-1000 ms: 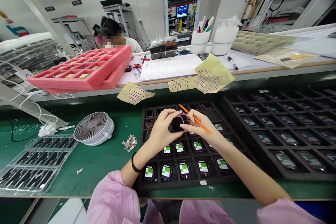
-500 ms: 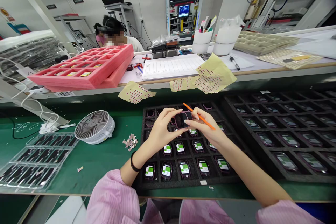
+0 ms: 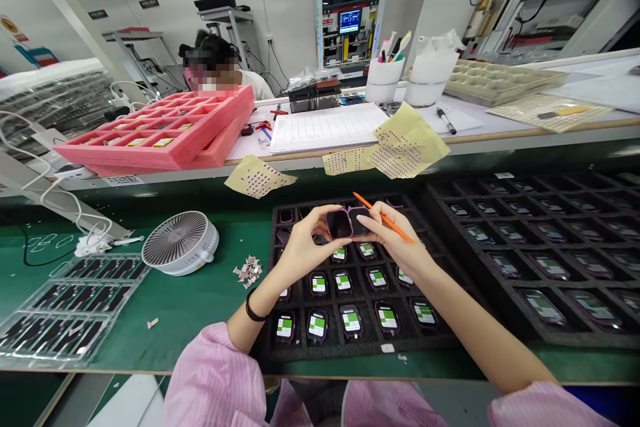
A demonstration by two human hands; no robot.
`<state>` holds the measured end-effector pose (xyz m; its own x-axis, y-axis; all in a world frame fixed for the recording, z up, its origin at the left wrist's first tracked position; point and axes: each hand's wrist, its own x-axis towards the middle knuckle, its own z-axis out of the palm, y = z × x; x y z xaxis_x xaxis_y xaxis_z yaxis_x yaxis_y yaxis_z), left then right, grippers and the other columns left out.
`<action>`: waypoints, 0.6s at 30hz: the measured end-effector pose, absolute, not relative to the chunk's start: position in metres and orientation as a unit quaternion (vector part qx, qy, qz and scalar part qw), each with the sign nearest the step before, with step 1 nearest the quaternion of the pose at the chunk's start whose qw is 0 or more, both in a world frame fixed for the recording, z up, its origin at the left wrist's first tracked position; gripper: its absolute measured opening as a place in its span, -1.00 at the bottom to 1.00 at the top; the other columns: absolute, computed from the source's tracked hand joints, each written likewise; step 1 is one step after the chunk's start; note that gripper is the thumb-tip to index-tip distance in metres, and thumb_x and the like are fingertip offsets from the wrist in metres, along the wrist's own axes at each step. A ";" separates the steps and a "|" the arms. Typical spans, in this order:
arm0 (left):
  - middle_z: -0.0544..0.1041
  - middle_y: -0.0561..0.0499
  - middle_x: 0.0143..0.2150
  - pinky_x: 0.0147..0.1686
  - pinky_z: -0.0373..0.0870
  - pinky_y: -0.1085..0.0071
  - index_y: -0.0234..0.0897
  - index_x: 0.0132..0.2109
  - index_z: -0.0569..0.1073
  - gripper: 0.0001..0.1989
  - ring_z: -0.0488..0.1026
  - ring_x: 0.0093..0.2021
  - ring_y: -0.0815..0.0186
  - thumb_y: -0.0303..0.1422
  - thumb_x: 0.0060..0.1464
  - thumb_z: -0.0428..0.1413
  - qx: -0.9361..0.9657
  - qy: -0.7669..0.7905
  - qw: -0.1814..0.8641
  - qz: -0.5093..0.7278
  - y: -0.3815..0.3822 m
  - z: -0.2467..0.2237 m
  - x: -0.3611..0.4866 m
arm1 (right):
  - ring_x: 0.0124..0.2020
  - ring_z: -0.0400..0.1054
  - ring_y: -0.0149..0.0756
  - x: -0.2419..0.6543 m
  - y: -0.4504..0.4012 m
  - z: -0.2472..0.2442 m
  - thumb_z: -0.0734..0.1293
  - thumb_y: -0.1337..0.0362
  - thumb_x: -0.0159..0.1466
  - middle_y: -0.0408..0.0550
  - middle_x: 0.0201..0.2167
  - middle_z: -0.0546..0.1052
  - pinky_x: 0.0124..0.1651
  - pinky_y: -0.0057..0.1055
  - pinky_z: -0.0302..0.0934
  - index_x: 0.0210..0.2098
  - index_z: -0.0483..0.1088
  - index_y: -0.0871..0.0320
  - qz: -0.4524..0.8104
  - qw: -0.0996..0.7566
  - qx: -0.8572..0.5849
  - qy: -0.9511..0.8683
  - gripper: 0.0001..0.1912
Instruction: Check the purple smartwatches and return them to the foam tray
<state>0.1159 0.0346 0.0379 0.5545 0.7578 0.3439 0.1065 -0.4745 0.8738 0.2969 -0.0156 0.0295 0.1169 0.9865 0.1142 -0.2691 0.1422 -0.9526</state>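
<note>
Above a black foam tray [image 3: 361,337], my two hands are raised close together. Fingers and thumb of my left hand [image 3: 306,243] are closed on a smartwatch case [image 3: 339,224] with a dark square face and purple rim. My right hand [image 3: 395,233] pinches a second dark, purple-rimmed watch piece [image 3: 359,219] right beside it; whether the two are joined, I cannot tell. A slim orange pointed stick [image 3: 381,215] also lies in my right hand, tip up and to the left. In the tray's pockets below sit several smartwatches [image 3: 351,321] with green-and-white screens or labels.
To the right is another black foam tray [image 3: 505,320] of watches. Leftward lie small scraps [image 3: 249,271], a white fan [image 3: 180,242] and clear plastic trays [image 3: 70,303] of dark parts. A shelf with pink foam trays [image 3: 165,130] runs behind; a co-worker [image 3: 217,57] sits beyond.
The dark pieces have turned and spread apart, so two square faces now show side by side. My right hand and the orange stick have shifted slightly right.
</note>
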 end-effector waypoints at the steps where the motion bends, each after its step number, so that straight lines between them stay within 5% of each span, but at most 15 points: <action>1: 0.51 -0.06 -0.12 -0.23 0.45 0.42 -0.25 0.08 0.35 -0.50 0.48 -0.23 0.34 -0.35 -0.02 0.28 0.745 0.284 0.473 0.375 0.037 0.037 0.116 | -0.43 0.20 -0.41 0.298 -0.015 0.029 0.47 0.11 0.12 -0.24 -0.49 0.14 -0.26 -0.25 0.48 -0.53 0.11 0.11 0.500 0.625 -0.416 -0.433 -0.57; 7: 0.49 -0.05 -0.16 -0.50 0.38 0.54 -0.29 0.01 0.37 -0.54 0.47 -0.35 0.40 -0.20 0.00 0.24 0.633 0.301 0.626 0.342 0.049 0.036 0.117 | -0.37 0.42 -0.28 0.300 -0.011 0.028 0.48 0.09 0.10 -0.22 -0.48 0.28 -0.26 -0.15 0.50 -0.52 0.11 0.08 0.493 0.618 -0.420 -0.446 -0.55; 18: 0.43 0.09 -0.54 -0.74 0.03 0.61 -0.35 -0.18 0.48 -0.64 0.29 -0.67 0.52 -0.10 0.16 0.06 0.650 0.354 0.587 0.328 0.051 0.031 0.120 | -0.42 0.54 -0.16 0.300 -0.009 0.027 0.44 0.00 0.12 -0.15 -0.47 0.49 -0.40 -0.22 0.49 -0.55 0.09 0.09 0.496 0.614 -0.447 -0.422 -0.52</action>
<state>0.1205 0.0511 0.0308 0.5339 0.8454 0.0114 0.0754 -0.0610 0.9953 0.2999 -0.0087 0.0275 0.1524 0.9855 0.0747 -0.2321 0.1091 -0.9665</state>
